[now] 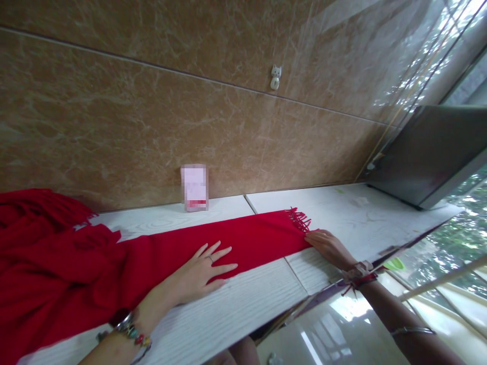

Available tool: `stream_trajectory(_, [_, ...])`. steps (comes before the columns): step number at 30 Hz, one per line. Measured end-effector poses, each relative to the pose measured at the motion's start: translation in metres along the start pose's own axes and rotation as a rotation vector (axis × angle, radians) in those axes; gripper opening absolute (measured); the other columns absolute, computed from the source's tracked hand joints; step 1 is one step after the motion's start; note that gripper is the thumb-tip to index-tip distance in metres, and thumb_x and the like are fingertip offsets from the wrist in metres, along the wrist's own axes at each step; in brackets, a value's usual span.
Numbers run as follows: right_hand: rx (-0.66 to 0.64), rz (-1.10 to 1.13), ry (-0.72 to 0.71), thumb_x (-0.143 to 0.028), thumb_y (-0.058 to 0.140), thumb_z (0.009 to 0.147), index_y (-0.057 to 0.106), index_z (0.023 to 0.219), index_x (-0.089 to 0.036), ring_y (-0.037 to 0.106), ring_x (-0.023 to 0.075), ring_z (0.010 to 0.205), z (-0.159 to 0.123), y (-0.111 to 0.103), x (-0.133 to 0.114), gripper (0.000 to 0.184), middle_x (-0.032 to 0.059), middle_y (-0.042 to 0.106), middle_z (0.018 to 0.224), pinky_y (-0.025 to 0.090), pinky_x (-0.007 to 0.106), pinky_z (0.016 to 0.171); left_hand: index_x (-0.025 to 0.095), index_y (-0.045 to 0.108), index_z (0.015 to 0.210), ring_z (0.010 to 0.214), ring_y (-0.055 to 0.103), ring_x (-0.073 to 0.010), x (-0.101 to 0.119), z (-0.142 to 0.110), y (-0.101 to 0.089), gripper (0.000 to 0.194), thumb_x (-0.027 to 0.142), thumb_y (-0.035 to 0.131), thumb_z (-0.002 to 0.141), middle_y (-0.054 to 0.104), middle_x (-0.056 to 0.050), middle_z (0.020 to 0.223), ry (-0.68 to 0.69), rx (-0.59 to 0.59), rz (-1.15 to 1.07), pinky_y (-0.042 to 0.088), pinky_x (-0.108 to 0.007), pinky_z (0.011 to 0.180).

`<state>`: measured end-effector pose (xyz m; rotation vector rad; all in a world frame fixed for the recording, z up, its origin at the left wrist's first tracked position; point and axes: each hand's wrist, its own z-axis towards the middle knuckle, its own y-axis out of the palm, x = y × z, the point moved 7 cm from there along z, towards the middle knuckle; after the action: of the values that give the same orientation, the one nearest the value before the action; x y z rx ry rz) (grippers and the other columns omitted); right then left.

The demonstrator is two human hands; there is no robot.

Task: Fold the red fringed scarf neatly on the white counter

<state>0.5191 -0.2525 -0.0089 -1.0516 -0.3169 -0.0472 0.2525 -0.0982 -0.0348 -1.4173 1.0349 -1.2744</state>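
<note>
A red scarf point(254, 237) lies along the white wood-grain surface. Its right end is laid out flat, with a fringe, while the left part is bunched in loose folds. My left hand point(201, 271) rests on the flat stretch, palm down with fingers spread. At the fringed end, my right hand point(330, 247) has its fingers closed on the near corner of the scarf. The fingertips there are partly hidden.
A pale pink card-like item point(195, 183), pixelated, leans on the brown marbled wall point(114, 121). A small white cat-shaped piece point(276, 77) is fixed higher up. At the far right stands a dark grey box-like object point(429, 152), near windows.
</note>
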Motion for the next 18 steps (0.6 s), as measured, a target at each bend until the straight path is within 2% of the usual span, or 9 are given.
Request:
stream_trajectory(3, [-0.052,0.054,0.059,-0.019,0.03,0.088,0.062,0.095,-0.018,0.061,0.0185,0.083,-0.004,0.005,0.003,0.033,0.0083,0.067,0.093,0.049,0.034,0.073,0.039,0.032,0.126,0.128,0.016,-0.0235,0.003,0.001,-0.001,0.039,0.041,0.033,0.087,0.028,0.002,0.139,0.031,0.038,0.028,0.014,-0.05,0.101])
stream_trajectory(8, [-0.105,0.074,0.124,-0.019,0.029,0.088,0.062,0.096,-0.019,0.061,0.0186,0.081,-0.005,0.01,0.005,0.034,0.0076,0.066,0.092,0.05,0.035,0.072,0.037,0.033,0.126,0.127,0.022,-0.022,0.003,0.002,0.004,0.038,0.038,0.033,0.088,0.031,0.0,0.137,-0.002,0.014,0.043,0.018,-0.049,0.1])
stream_trajectory(11, [-0.067,0.023,0.103,-0.019,0.029,0.088,0.063,0.093,-0.017,0.061,0.0184,0.079,-0.004,0.007,0.004,0.034,0.0083,0.066,0.089,0.05,0.034,0.071,0.036,0.039,0.123,0.123,0.029,-0.0222,0.006,0.002,0.0,0.036,0.035,0.036,0.087,0.037,-0.001,0.134,0.007,0.043,0.065,0.022,-0.047,0.099])
stream_trajectory(14, [0.008,-0.042,0.065,-0.019,0.03,0.089,0.063,0.091,-0.016,0.06,0.0187,0.078,-0.002,-0.003,0.005,0.033,0.0088,0.066,0.086,0.049,0.033,0.068,0.03,0.049,0.117,0.111,0.045,-0.0201,0.012,0.001,-0.007,0.034,0.022,0.042,0.084,0.052,-0.004,0.119,0.016,0.074,0.106,0.033,-0.039,0.093])
stream_trajectory(18, [0.074,-0.109,0.091,-0.019,0.032,0.088,0.063,0.088,-0.015,0.059,0.019,0.077,0.001,-0.018,0.01,0.031,0.0094,0.066,0.082,0.047,0.033,0.067,0.025,0.049,0.117,0.098,0.052,-0.0187,0.018,-0.003,-0.01,0.045,0.006,0.042,0.077,0.057,-0.005,0.11,0.021,0.028,0.15,0.043,-0.031,0.082])
